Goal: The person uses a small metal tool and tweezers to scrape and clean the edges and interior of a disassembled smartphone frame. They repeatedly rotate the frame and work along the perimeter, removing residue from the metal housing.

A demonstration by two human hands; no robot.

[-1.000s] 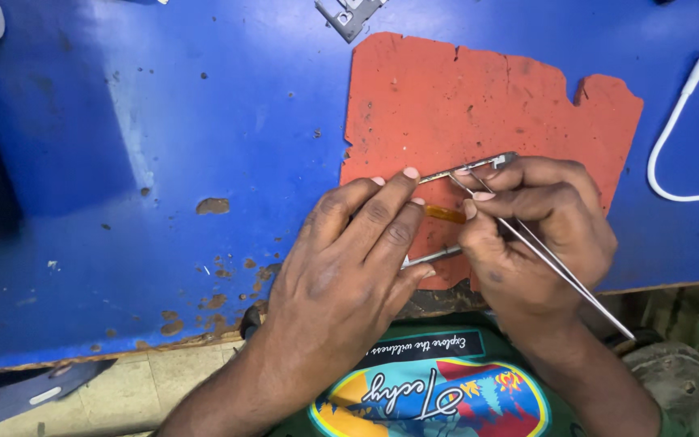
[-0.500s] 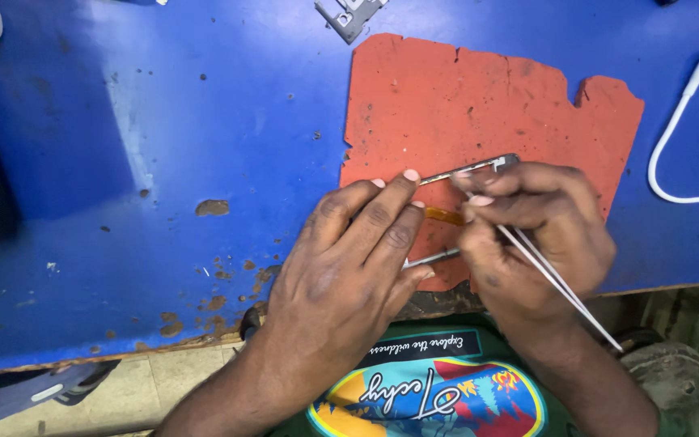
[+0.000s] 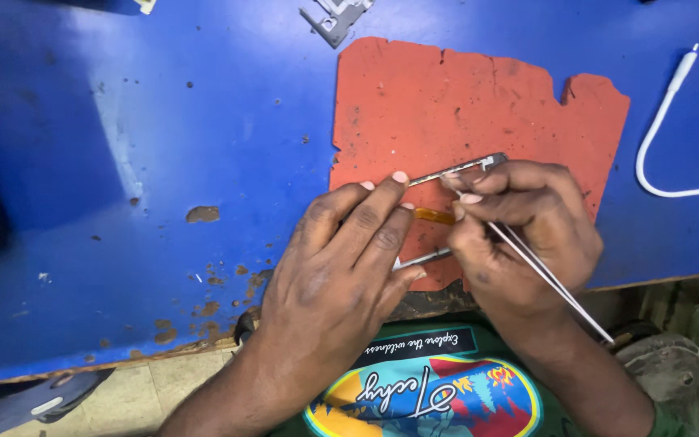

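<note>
My left hand (image 3: 341, 267) lies flat on a thin metal frame part (image 3: 467, 166) that rests on a ragged red mat (image 3: 463, 105), fingers pressing it down. An amber strip (image 3: 434, 215) shows between my two hands. My right hand (image 3: 519, 231) pinches a pair of metal tweezers (image 3: 556, 283), whose tips point at the amber strip and whose back end sticks out toward me past the table edge. Most of the frame part is hidden under my hands.
The mat lies on a worn blue table (image 3: 163, 162) with chipped paint near its front edge. A white cable (image 3: 661, 133) curls at the right. A grey metal bracket (image 3: 335, 16) sits at the top edge. My patterned shirt (image 3: 430, 388) shows below.
My right hand has shifted slightly and the tweezers have tilted a little. The left hand stays pressed on the frame part.
</note>
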